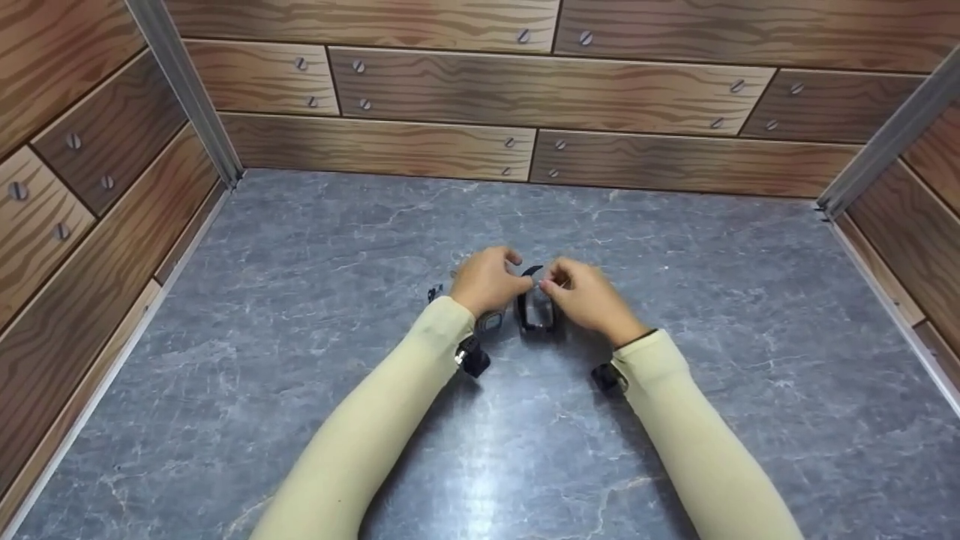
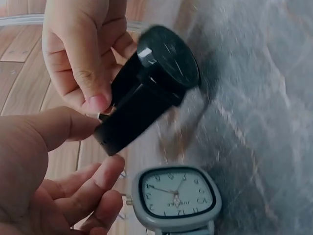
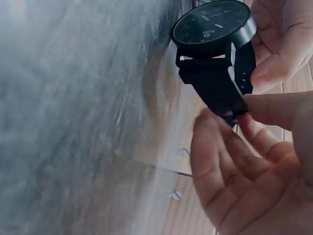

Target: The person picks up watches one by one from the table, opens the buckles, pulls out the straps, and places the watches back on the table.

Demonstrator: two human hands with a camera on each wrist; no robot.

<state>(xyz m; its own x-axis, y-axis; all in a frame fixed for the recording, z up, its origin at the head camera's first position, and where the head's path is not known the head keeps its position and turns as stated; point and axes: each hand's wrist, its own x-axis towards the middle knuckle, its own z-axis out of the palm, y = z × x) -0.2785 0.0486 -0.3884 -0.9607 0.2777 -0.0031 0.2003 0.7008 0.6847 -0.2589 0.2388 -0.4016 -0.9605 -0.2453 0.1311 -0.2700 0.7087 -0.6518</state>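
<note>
A black wristwatch (image 1: 540,328) with a round dark dial (image 3: 212,24) is between the two hands, its strap bent into a loop. My right hand (image 1: 592,298) pinches one strap end near the buckle (image 2: 108,112) between thumb and fingers. From the other side, my left hand (image 1: 484,281) pinches the strap (image 2: 132,120) near its end, thumb and a fingertip on either side. Close to the left hand, a second watch (image 2: 178,192) with a squarish grey case and pale numbered dial lies on the table. Its strap is mostly hidden in the head view.
The grey marbled tabletop (image 1: 337,240) carries the watches. A small dark item (image 1: 435,292) lies just left of the left hand; its kind is unclear. Wood-patterned panels (image 1: 450,82) enclose the back and sides. Cameras (image 1: 472,357) are strapped at both wrists.
</note>
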